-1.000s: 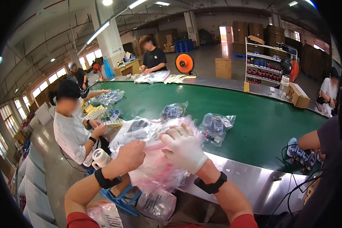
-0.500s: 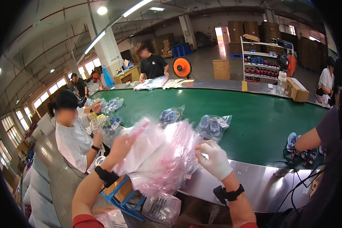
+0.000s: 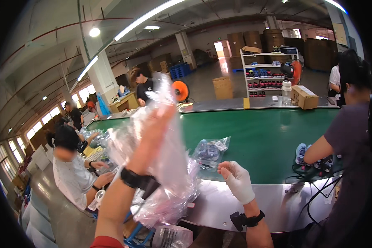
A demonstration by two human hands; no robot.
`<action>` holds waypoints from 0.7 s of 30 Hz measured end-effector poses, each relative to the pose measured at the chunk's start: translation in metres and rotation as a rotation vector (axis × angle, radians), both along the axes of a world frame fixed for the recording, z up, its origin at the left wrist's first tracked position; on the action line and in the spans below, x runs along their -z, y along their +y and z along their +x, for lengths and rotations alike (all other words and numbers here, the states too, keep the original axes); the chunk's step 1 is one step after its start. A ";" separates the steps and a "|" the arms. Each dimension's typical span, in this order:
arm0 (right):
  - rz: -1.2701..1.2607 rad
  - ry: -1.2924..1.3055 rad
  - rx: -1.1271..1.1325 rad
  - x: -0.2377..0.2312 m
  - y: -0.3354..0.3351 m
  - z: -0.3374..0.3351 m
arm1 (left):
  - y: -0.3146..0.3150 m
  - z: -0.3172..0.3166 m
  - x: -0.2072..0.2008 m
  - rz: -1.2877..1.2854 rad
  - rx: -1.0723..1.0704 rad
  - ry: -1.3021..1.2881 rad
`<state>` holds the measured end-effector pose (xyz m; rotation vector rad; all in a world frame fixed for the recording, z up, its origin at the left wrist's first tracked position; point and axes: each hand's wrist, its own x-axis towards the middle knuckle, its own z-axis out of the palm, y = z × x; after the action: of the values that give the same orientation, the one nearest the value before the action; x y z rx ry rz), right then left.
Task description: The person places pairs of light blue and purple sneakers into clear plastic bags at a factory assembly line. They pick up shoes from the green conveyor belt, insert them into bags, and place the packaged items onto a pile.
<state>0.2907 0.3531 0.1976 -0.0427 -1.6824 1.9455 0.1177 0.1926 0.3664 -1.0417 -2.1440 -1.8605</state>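
Left hand (image 3: 155,130), bare and blurred by motion, is raised above the near edge of the counter (image 3: 256,132). It grips a clear plastic bag (image 3: 170,155), which rises past the fingers and hangs down to the hand's right; the blur hides how each finger lies. Right hand (image 3: 237,182), in a white glove, is lower and well apart, over the steel border of the same edge. Its fingers curl toward the thumb beside a flap of clear plastic (image 3: 208,164); whether they pinch it, I cannot tell. Below the raised bag and between the two forearms, a heap of pink-edged bags (image 3: 165,208) overhangs the near edge.

Just beyond the gloved hand, a filled bag (image 3: 211,149) with blue footwear inside lies on the green surface. At the left end sits a co-worker in a white shirt (image 3: 72,177); toward the right end, a co-worker in a dark top (image 3: 351,120) reaches to light-blue shoes (image 3: 301,154). Along the far edge stand a bottle (image 3: 286,94) and a carton (image 3: 305,98). Behind that edge are an orange fan (image 3: 180,90) and a white rack (image 3: 260,65) of shoes.
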 end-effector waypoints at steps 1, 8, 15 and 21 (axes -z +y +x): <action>-0.042 0.045 -0.001 -0.007 0.003 0.007 | 0.024 0.019 0.012 0.129 0.261 -0.170; -0.028 0.033 -0.007 0.001 0.033 0.055 | 0.101 0.114 0.103 -0.044 0.584 -0.315; 0.099 -0.122 0.358 0.050 0.060 0.064 | 0.083 0.105 0.144 0.150 0.503 -0.546; 0.833 -0.272 0.945 0.044 0.063 0.070 | 0.076 0.090 0.161 0.185 0.284 -0.183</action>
<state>0.3610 0.4156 0.1537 -0.6671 -1.9898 0.5160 0.2079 0.2686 0.2053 -1.2308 -1.9468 -2.3142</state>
